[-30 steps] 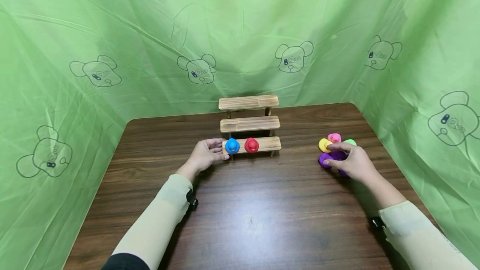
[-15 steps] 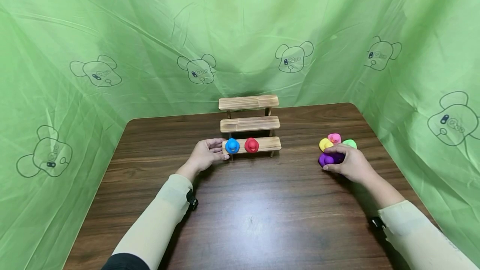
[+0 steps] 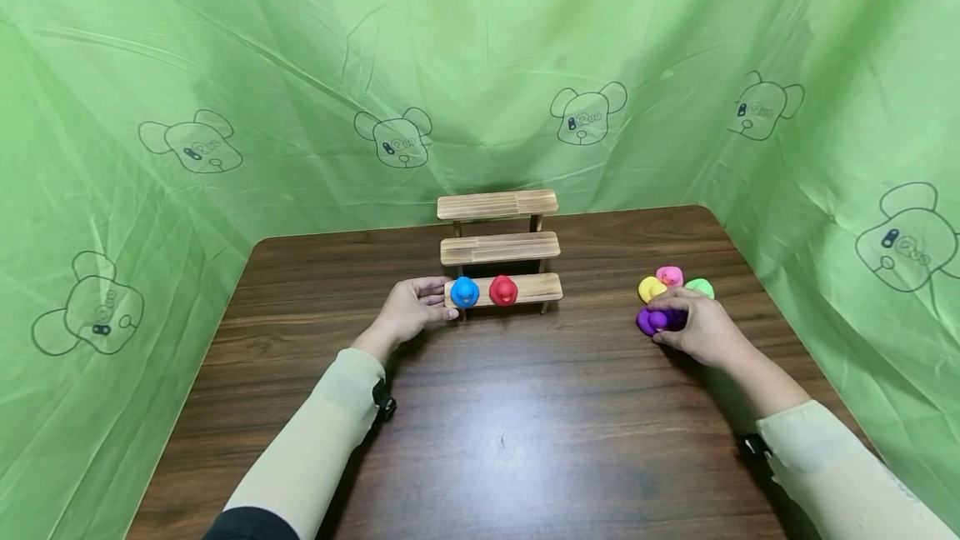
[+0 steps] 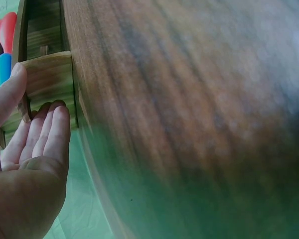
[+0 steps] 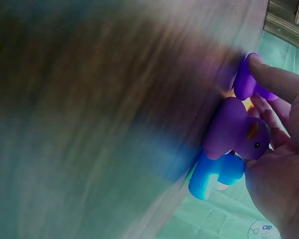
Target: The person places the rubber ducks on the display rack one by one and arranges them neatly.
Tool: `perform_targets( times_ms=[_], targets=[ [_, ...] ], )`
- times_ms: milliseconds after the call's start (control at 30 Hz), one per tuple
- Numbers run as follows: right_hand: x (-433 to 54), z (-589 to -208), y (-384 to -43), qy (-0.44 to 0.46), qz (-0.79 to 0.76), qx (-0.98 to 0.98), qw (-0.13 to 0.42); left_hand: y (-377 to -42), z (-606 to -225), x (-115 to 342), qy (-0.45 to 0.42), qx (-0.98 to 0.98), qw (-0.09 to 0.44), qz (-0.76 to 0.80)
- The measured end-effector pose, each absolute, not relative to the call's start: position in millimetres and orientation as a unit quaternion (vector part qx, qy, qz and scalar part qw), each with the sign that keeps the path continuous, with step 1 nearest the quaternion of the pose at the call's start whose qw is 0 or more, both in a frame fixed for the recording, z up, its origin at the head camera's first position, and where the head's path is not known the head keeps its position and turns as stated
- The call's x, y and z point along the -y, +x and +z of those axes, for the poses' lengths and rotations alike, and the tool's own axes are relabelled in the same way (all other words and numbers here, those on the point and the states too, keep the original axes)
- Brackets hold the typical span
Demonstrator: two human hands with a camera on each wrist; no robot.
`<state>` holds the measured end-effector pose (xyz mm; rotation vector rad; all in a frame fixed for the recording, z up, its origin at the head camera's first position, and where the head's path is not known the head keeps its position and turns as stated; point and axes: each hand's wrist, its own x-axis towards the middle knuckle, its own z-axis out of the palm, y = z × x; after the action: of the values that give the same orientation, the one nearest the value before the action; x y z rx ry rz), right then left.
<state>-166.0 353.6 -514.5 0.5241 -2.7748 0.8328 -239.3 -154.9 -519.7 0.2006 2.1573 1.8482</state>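
Observation:
A blue rubber duck (image 3: 465, 292) and a red rubber duck (image 3: 503, 291) sit on the lowest step of a three-step wooden stand (image 3: 532, 288). At that step's left end, my left hand (image 3: 408, 311) holds the stand, thumb at its front edge and fingers behind. My right hand (image 3: 705, 326) pinches a purple rubber duck (image 5: 245, 82) at the near side of a cluster. Under the palm in the right wrist view are a larger-looking purple duck (image 5: 229, 129) and a blue duck (image 5: 209, 174), both mostly covered in the head view.
Beyond the right hand lie a yellow duck (image 3: 651, 290), a pink duck (image 3: 670, 276) and a green duck (image 3: 701, 287). The brown wooden table (image 3: 480, 423) is bordered by a green cloth backdrop (image 3: 480, 48) at the back and sides.
My right hand has closed its thumb and fingers round the purple duck, which has turned slightly within the cluster. The left hand and the stand are still.

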Motion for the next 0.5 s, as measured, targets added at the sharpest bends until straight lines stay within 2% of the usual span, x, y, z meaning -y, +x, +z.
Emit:
perform_targets(
  times_ms=[500],
  targets=[
    [-350.2,-510.0,-165.6,0.136,0.319,0.935,0.074,-239.6,-519.9,154.8,0.07,-0.75,0.141,0.642]
  ],
)
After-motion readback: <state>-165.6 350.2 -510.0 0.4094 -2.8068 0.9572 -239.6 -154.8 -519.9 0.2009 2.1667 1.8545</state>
